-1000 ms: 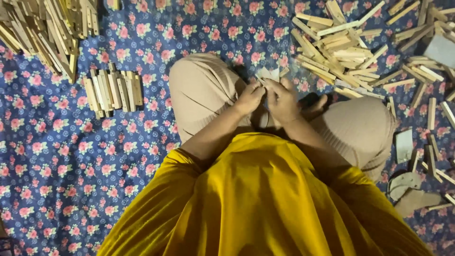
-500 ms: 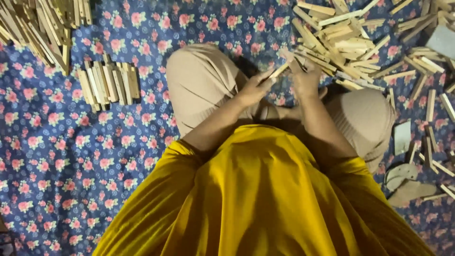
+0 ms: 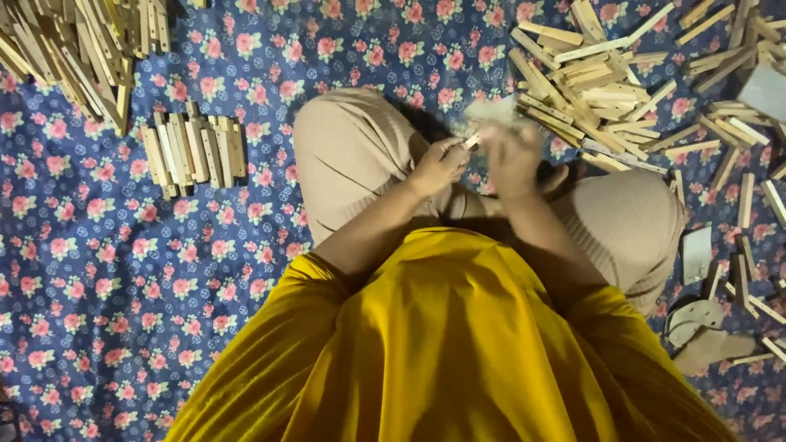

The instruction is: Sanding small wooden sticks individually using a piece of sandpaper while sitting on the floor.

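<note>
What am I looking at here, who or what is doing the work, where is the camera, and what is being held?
No machine here: a person sits cross-legged on a blue floral cloth, and the one camera, worn on their head, looks straight down. The left hand pinches a small wooden stick. The right hand is blurred, raised beside it with something pale; what exactly, I cannot tell. A loose heap of wooden sticks lies ahead to the right, a neat row of sticks to the left, and another pile at the top left.
</note>
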